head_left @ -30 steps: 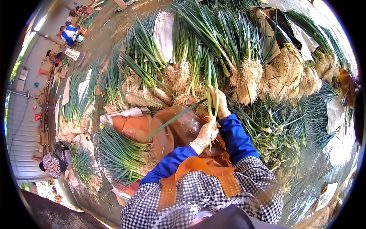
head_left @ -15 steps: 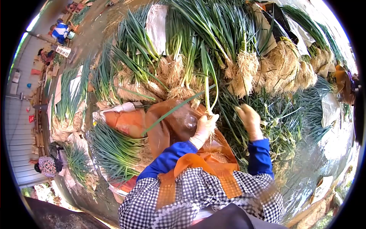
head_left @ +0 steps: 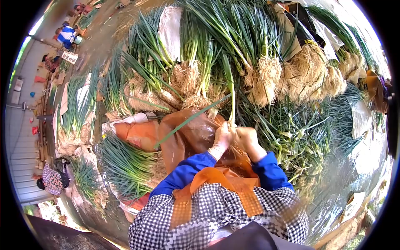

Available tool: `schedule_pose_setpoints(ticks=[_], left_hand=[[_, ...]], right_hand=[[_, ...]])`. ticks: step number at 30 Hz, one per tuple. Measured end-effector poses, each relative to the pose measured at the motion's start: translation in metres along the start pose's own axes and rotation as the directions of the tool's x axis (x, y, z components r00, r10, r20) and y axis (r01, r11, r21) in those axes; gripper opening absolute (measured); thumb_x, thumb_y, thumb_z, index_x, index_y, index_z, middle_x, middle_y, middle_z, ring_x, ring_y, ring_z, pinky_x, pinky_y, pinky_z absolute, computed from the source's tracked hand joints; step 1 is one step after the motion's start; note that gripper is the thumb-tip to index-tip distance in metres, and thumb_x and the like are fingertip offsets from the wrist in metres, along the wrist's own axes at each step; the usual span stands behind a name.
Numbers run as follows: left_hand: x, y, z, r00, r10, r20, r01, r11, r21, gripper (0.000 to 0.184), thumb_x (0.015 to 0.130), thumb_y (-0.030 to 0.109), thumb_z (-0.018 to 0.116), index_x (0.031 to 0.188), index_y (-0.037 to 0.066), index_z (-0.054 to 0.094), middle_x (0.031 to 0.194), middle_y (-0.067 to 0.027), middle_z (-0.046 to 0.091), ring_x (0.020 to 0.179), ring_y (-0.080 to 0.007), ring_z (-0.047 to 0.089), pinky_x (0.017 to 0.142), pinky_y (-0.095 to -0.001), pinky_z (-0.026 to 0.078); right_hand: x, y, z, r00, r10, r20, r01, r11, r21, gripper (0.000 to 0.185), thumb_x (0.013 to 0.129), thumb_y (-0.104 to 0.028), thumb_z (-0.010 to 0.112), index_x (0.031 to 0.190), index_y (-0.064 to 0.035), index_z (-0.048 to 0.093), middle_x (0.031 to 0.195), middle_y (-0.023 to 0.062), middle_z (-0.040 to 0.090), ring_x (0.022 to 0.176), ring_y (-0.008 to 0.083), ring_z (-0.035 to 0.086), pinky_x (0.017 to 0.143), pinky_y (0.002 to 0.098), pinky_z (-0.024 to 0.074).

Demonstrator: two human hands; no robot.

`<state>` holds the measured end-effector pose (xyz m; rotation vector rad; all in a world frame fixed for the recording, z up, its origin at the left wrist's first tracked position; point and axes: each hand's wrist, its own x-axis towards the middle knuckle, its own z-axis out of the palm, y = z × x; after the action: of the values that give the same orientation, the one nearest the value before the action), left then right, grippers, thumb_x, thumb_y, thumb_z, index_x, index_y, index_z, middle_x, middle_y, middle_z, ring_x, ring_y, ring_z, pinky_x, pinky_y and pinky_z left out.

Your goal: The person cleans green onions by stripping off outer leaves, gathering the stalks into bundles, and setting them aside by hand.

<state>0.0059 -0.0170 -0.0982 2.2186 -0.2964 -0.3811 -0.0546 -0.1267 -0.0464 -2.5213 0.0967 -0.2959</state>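
A single green onion (head_left: pixel 233 98) stands upright in front of me, its leaves pointing away and its pale stalk running down to my hands. My left hand (head_left: pixel 222 141) is closed around the low end of the stalk. Pressed up beside it, my right hand (head_left: pixel 246 139) is closed at the same low end, fingers curled against the stalk; its fingertips are partly hidden. Across the brown waterproof apron (head_left: pixel 173 139) on my lap lies one loose green leaf (head_left: pixel 191 121). Thin root strands stick to the apron below my hands.
Bundles of green onions with bushy roots (head_left: pixel 266 79) line the ground ahead. A heap of stripped leaves (head_left: pixel 296 137) lies to my right. Another bunch (head_left: pixel 129 162) lies at my left, near an orange-brown cover (head_left: pixel 137 133). Other people (head_left: pixel 54 179) sit far left.
My right hand has moved left from above the leaf heap to the stalk, closing beside my left hand. The curved side leaf no longer hangs off the stalk.
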Motion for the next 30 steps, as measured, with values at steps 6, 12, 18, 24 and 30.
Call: schedule_pose_setpoints(ticks=[6, 12, 18, 24, 30], left_hand=[[-0.004, 0.039, -0.031, 0.856, -0.041, 0.515, 0.463, 0.504, -0.729, 0.02, 0.081, 0.008, 0.066, 0.097, 0.005, 0.054, 0.076, -0.0035, 0.059, 0.062, -0.0112, 0.058, 0.058, -0.0253, 0.05], [0.001, 0.06, -0.072, 0.766, 0.365, 0.528, 0.585, -0.056, -0.809, 0.026, 0.094, 0.03, 0.048, 0.113, 0.011, 0.05, 0.072, -0.0031, 0.053, 0.065, -0.0159, 0.053, 0.061, -0.0308, 0.045], [-0.014, 0.051, -0.075, 0.826, 0.321, 0.463, 0.452, 0.113, -0.885, 0.023, 0.087, 0.012, 0.057, 0.108, 0.005, 0.053, 0.098, -0.0128, 0.063, 0.098, -0.028, 0.06, 0.095, -0.049, 0.043], [-0.017, 0.037, -0.041, 0.803, 0.131, 0.581, 0.594, -0.098, -0.799, 0.006, 0.089, 0.003, 0.052, 0.09, 0.009, 0.052, 0.1, -0.006, 0.057, 0.108, -0.0244, 0.056, 0.091, -0.04, 0.049], [-0.021, 0.023, -0.025, 0.717, -0.009, 0.697, 0.696, -0.026, -0.717, 0.009, 0.084, 0.004, 0.061, 0.091, 0.009, 0.057, 0.089, -0.0025, 0.06, 0.086, -0.015, 0.061, 0.08, -0.0287, 0.053]], right_hand=[[-0.013, 0.06, -0.071, 0.608, 0.52, 0.6, -0.187, 0.828, -0.529, 0.028, 0.088, -0.035, 0.053, 0.099, -0.0115, 0.065, 0.084, 0.0136, 0.065, 0.077, 0.0317, 0.064, 0.069, 0.0386, 0.0509], [0.13, 0.069, -0.065, 0.971, 0.211, -0.11, -0.221, 0.972, -0.084, 0.029, 0.086, -0.037, 0.053, 0.092, -0.011, 0.063, 0.08, 0.0122, 0.063, 0.071, 0.0333, 0.062, 0.064, 0.0409, 0.0495], [0.238, 0.058, -0.076, 0.825, 0.486, 0.29, -0.447, 0.874, -0.193, 0.031, 0.084, -0.034, 0.053, 0.087, -0.0086, 0.069, 0.082, 0.0124, 0.068, 0.078, 0.0307, 0.066, 0.069, 0.0385, 0.051], [0.11, 0.042, -0.075, 0.97, 0.212, 0.123, -0.214, 0.977, 0.007, 0.02, 0.082, -0.028, 0.062, 0.075, -0.0096, 0.064, 0.063, 0.0057, 0.062, 0.055, 0.0149, 0.058, 0.056, 0.0301, 0.0502], [-0.002, 0.022, -0.033, 0.963, 0.237, 0.13, -0.264, 0.925, 0.274, 0.03, 0.087, -0.032, 0.058, 0.084, -0.0026, 0.066, 0.075, 0.0114, 0.066, 0.068, 0.0182, 0.062, 0.065, 0.0296, 0.0501]])
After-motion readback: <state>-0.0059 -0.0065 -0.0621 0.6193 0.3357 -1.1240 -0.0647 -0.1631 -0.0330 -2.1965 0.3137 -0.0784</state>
